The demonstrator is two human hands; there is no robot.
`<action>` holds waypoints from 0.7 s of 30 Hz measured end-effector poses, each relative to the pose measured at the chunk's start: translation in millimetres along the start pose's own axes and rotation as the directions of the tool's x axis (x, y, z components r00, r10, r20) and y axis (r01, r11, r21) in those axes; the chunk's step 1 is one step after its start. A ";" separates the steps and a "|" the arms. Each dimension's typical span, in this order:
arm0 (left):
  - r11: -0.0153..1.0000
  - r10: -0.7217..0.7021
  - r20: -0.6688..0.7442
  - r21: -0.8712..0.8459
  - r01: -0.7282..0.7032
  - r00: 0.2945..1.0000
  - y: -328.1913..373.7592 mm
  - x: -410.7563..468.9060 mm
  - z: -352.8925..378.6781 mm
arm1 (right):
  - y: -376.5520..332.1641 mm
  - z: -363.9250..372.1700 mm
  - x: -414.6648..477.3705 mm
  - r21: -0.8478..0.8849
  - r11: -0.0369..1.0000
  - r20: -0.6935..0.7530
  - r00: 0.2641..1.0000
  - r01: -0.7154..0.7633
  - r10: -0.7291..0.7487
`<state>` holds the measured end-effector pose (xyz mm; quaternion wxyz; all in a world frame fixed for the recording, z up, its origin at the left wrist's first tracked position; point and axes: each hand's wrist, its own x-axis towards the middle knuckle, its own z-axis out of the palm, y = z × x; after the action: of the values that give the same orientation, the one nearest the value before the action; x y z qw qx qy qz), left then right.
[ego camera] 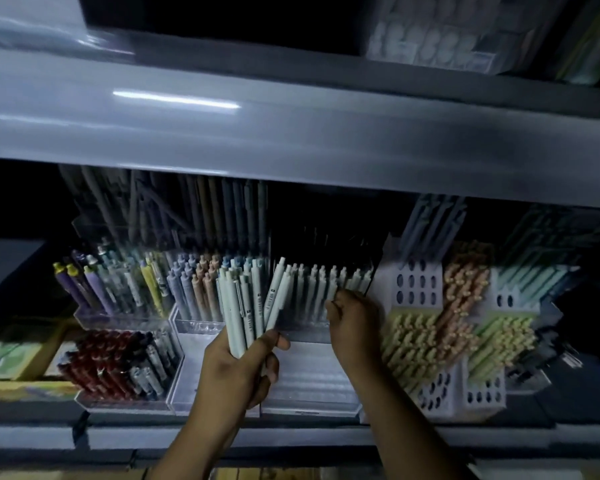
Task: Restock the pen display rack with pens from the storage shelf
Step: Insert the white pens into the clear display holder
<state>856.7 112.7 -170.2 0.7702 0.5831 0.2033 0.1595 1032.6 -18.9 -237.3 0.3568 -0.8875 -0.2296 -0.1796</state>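
— Well, where are the pens (245, 306)?
— Six o'clock, fanned, gripped in the left hand (238, 368). Right hand (355, 325), at its two o'clock, curls at the rack (309, 379) — pinching anything? Too dim, can't tell.

Pale grey-blue pens (238, 317), dark red pens (97, 365), grey shelf (291, 133).

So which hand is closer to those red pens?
Left. The left hand, gripping a bundle of pale pens, is just right of the red pens; the right hand is farther right.
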 end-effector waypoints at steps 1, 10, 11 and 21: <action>1.000 -0.001 0.007 -0.003 0.001 1.000 0.6 0.4 -1.8 | -0.1 0.7 0.7 -0.008 1.000 -0.003 1.000 0.012 -0.012; 0.999 -0.024 0.094 -0.042 0.028 0.995 -1.3 -4.9 -14.4 | 4.1 6.0 4.6 -0.071 0.996 -0.020 0.999 -0.051 0.049; 0.998 -0.027 0.100 -0.046 0.032 0.995 -2.3 -4.3 -15.6 | 3.3 5.7 5.8 -0.076 0.995 -0.014 0.998 -0.067 0.066; 0.998 -0.031 0.162 -0.046 0.039 0.986 -5.7 0.1 -17.2 | -12.1 -0.7 3.5 0.194 0.936 -0.054 0.950 -0.292 0.307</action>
<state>848.2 125.6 -179.8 0.8010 0.5712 0.1466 0.1032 1028.9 -10.7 -228.4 0.4698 -0.8670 -0.0922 -0.1381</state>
